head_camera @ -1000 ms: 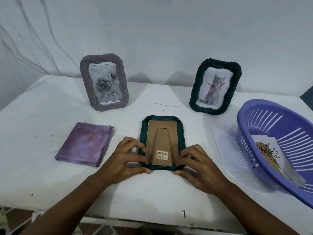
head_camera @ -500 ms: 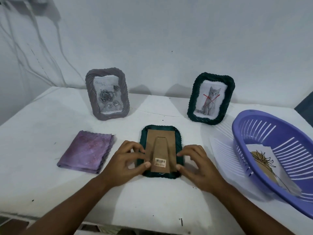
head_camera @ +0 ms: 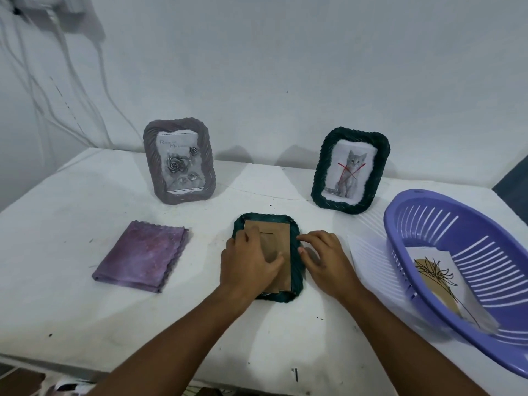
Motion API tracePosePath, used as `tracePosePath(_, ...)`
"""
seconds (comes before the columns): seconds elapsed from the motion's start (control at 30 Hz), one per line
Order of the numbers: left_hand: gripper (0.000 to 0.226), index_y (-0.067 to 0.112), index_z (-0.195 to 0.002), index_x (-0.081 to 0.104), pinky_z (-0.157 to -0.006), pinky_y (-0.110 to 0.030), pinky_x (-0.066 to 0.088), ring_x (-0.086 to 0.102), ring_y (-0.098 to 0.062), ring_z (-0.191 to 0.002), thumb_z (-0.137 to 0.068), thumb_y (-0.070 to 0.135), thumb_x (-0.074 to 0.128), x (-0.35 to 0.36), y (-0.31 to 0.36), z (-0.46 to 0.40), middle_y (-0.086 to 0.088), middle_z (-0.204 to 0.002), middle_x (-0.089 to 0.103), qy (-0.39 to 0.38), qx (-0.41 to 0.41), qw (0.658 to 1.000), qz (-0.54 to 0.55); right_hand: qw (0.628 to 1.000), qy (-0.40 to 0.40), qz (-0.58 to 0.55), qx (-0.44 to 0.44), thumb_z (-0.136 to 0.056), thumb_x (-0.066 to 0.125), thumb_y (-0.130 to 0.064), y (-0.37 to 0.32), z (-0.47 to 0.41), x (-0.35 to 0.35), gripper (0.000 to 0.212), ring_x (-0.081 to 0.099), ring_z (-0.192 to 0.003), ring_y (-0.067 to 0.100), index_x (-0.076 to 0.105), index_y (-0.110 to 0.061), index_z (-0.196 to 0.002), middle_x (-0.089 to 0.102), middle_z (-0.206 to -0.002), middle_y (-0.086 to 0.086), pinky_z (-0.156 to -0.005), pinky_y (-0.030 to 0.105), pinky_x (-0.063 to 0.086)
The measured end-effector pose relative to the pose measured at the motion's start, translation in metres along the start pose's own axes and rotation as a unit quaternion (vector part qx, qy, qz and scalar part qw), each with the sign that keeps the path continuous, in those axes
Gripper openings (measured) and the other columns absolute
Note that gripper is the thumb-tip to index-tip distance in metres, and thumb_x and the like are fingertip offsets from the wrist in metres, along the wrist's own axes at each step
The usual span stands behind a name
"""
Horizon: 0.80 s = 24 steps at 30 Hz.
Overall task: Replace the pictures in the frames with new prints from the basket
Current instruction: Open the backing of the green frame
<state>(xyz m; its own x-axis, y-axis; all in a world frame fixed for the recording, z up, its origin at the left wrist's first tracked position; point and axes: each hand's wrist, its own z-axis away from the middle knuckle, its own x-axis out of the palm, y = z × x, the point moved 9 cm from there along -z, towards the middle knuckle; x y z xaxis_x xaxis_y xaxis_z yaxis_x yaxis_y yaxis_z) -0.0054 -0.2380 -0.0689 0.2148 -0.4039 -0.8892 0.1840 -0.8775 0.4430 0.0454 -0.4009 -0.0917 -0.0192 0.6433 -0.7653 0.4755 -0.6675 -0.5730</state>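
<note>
White table (head_camera: 85,295) against plain white wall (head_camera: 285,67); cables (head_camera: 43,81) hang far left; dark strip (head_camera: 514,178) far right.

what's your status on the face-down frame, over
Left hand flat on cardboard backing, right hand fingering right edge of face-down green frame. Backing still in. New print waiting in basket. Nothing in the way.

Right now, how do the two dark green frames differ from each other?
The near green frame lies face down, brown backing up; the far green frame stands upright showing a cat print. The left hand presses the near one; nothing touches the far one. Both share the rope-like rim.
</note>
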Motion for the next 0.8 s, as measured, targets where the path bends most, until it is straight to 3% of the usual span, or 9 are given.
tracePosePath(0.17,0.074,0.016,-0.134,0.037,-0.092,-0.036,0.045,0.049,-0.025,-0.110,-0.078,0.060,0.056,0.003,-0.004,-0.003,-0.007,-0.121,0.053,-0.014,-0.023,0.999,0.031,1.000,0.005,0.009,-0.008,-0.095,0.053,-0.025,-0.001,0.000,0.000,0.027,0.037,-0.105,0.005,0.060,-0.019,-0.120,0.056,-0.115,-0.003,-0.090,0.018,0.029)
tracePosePath(0.4,0.065,0.019,-0.119,0.048,-0.092,-0.045,0.044,0.049,-0.025,-0.106,-0.069,0.057,0.065,-0.010,-0.008,0.000,-0.003,-0.109,0.057,0.028,-0.052,0.989,0.132,1.000,0.005,0.016,-0.014,-0.095,0.051,-0.028,0.000,0.000,0.001,0.028,0.040,-0.106,0.007,0.059,-0.020,-0.121,0.057,-0.116,-0.004,-0.090,0.019,0.031)
tracePosePath(0.63,0.056,0.022,-0.113,0.050,-0.075,-0.027,0.043,0.053,-0.018,-0.096,-0.069,0.051,0.071,-0.029,-0.008,0.000,0.005,-0.097,0.054,0.040,-0.043,0.978,0.199,0.999,-0.012,0.036,-0.023,-0.097,0.047,-0.028,-0.004,0.000,0.002,0.033,0.037,-0.107,0.006,0.052,-0.028,-0.129,0.055,-0.119,-0.005,-0.090,0.018,0.028)
tracePosePath(0.8,0.059,0.023,-0.117,0.050,-0.073,-0.025,0.041,0.055,-0.017,-0.094,-0.070,0.050,0.072,-0.036,-0.008,0.000,0.003,-0.099,0.057,0.034,-0.042,0.976,0.211,0.999,-0.021,0.040,-0.009,-0.098,0.046,-0.028,-0.005,0.001,0.002,0.032,0.038,-0.112,0.009,0.053,-0.027,-0.129,0.054,-0.121,-0.005,-0.091,0.018,0.028)
